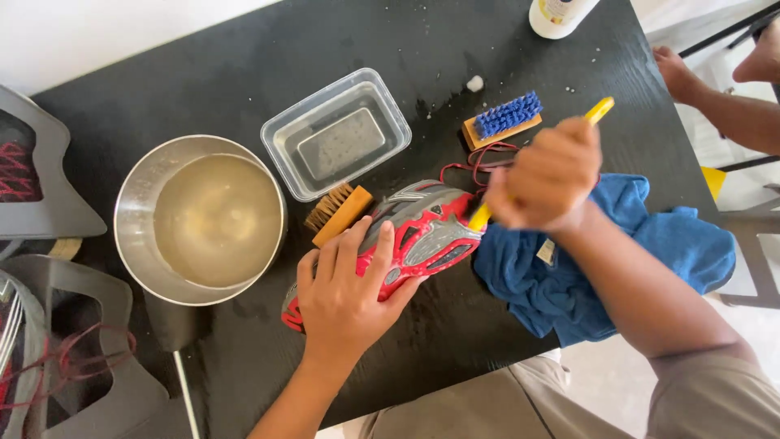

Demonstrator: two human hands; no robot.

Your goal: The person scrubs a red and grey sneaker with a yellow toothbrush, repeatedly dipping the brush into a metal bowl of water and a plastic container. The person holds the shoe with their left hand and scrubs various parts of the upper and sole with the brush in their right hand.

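Red-and-grey sneaker (pixel 410 236) lies sole-up in the middle of the black surface (pixel 244 65), pinned by the left hand (pixel 345 297), fingers spread flat across it. Right hand (pixel 548 175) has its grip clamped on a yellow-handled brush (pixel 600 108), blurred, working the sole's right end. Scrubbing looks well underway: the steel bowl (pixel 130 219) on the left holds cloudy water, suds fleck the far surface. Blue cloth (pixel 626 260) sits bunched to the right, while a blue-bristled brush (pixel 504 119) and a wooden brush (pixel 337 211) lie idle. Rinsing and drying seem left to do.
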